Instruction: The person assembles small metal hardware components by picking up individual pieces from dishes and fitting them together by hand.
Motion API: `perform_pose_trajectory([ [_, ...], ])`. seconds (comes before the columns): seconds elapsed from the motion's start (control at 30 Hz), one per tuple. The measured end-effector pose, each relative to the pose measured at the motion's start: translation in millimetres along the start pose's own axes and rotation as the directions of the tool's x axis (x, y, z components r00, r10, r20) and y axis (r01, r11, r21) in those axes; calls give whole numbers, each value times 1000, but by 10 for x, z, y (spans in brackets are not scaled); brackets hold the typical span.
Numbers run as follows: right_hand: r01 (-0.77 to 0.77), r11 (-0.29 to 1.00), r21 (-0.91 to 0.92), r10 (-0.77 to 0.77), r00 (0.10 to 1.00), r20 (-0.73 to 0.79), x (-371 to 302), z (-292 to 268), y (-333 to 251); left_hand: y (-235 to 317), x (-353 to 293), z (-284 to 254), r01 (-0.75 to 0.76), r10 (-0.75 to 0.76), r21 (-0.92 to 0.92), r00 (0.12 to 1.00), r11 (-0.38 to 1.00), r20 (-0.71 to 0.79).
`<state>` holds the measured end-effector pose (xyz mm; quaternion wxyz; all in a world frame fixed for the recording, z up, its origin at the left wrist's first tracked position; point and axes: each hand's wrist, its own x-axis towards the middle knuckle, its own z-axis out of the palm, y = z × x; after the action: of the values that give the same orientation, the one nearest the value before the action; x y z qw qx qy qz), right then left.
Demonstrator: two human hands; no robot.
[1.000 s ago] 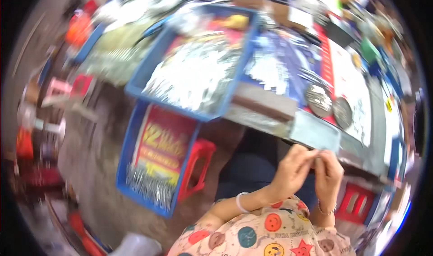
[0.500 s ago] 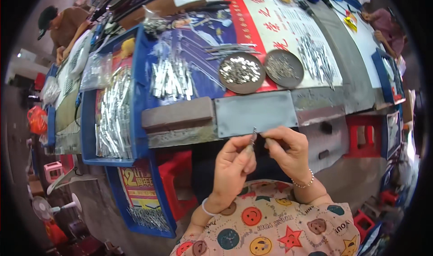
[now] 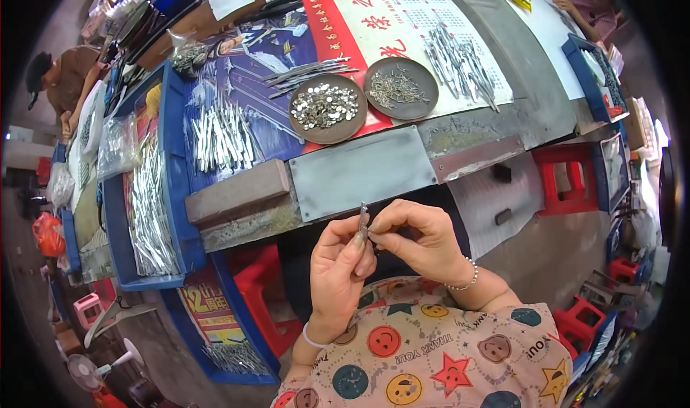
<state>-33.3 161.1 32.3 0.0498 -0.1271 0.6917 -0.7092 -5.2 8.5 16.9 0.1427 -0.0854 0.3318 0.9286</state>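
Observation:
My left hand (image 3: 338, 268) is closed, pinching a slender silvery metal piece (image 3: 364, 212) upright between thumb and fingers. From the right, my right hand (image 3: 420, 237) reaches it in a pinch, its fingertips against the piece; whatever lies between them is too small to make out. Both hands are just off the table's front edge, above my lap. Beyond them a grey metal plate (image 3: 363, 171) lies at the edge. Behind it stand a brown dish (image 3: 351, 128) of small shiny discs and a second dish (image 3: 425, 108) of tiny pin-like parts.
A brown block (image 3: 237, 192) sits left of the plate. Slim metal strips (image 3: 223, 138) lie in piles on the table, and more fill a blue tray (image 3: 188, 221) at left. Red stools (image 3: 568, 182) stand below. Two people work at the far left and far right.
My head view has turned, so the table appears shifted left and tilted. My right fingertips have come from slightly apart to against the metal piece, which my left hand still holds.

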Motion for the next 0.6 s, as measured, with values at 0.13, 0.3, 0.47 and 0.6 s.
perform_pose_trajectory([
  [0.13, 15, 996, -89, -18, 999, -39, -5, 61, -67, 14, -44, -17, 4, -3, 50, 1000, 999, -24],
  [0.3, 130, 960, -250, -103, 988, 118, 73, 34, -73, 72, -59, -20, -6, 10, 141, 1000, 990, -27],
  [0.47, 74, 992, -100, -68, 996, 60, 76, -38, -92, -4, -18, 43, -22, 20, 69, 999, 997, 31],
  [0.6, 27, 1000, -14, -25, 993, 115, 104, -29, -22, 33, -63, 32, -47, 55, 137, 997, 989, -54],
])
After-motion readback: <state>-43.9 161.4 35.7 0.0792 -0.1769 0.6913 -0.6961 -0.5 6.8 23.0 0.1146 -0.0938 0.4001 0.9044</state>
